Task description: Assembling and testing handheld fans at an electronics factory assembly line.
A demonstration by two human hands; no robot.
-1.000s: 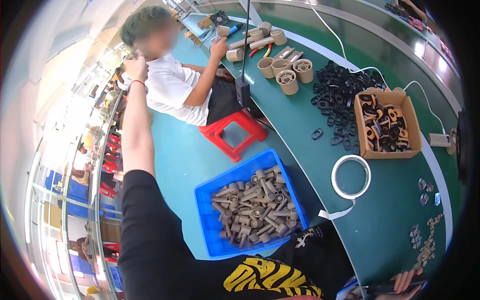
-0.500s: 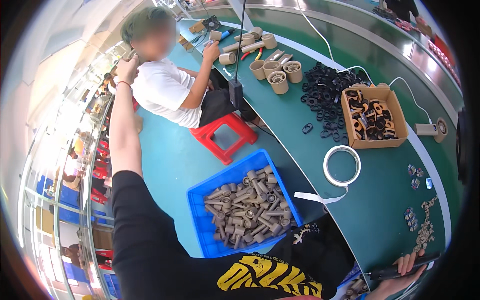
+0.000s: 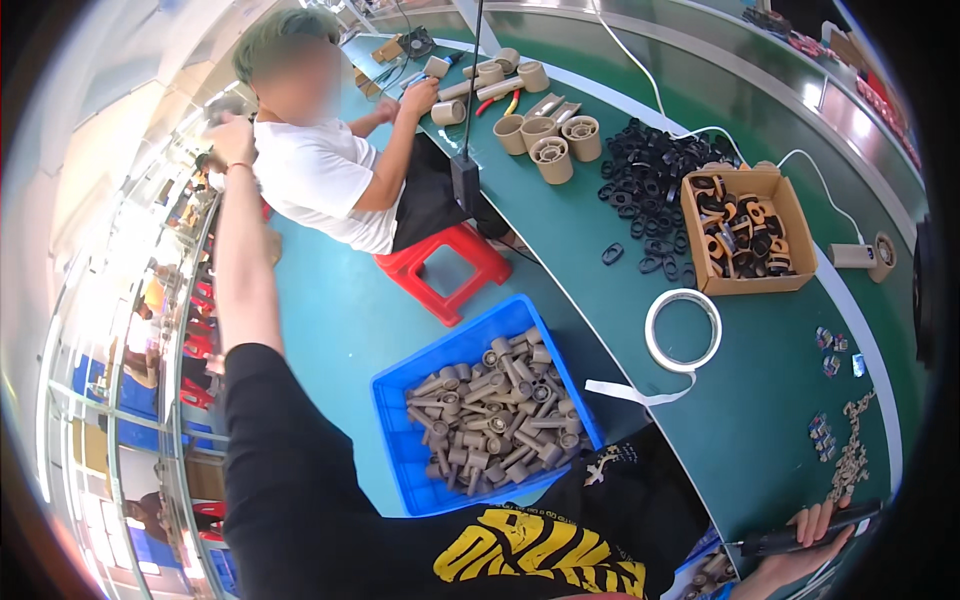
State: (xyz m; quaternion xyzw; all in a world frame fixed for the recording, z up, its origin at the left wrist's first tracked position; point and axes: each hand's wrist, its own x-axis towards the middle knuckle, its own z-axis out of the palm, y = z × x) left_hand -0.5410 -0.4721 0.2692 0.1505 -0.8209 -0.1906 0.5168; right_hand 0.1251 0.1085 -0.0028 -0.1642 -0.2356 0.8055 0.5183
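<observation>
My left arm is stretched far up at the left, bare from the elbow. Its hand is raised beside the seated co-worker's shoulder; its fingers are blurred, and a dark smear shows just above them. I cannot make out whether it holds anything. At the lower right, my right hand is closed around a black electric screwdriver, whose thin tip points left over the table edge. Close by that hand lie small pale pieces in a scattered line and a cluster of small coloured parts.
A blue crate of grey-brown plastic parts stands left of the table. On the table are a tape roll, a cardboard box of black-and-orange parts, loose black rings and beige cups. A co-worker sits on a red stool.
My left hand has moved left, away from the co-worker's shoulder. The co-worker's second hand now shows near the table. My right hand keeps its grip on the screwdriver.
</observation>
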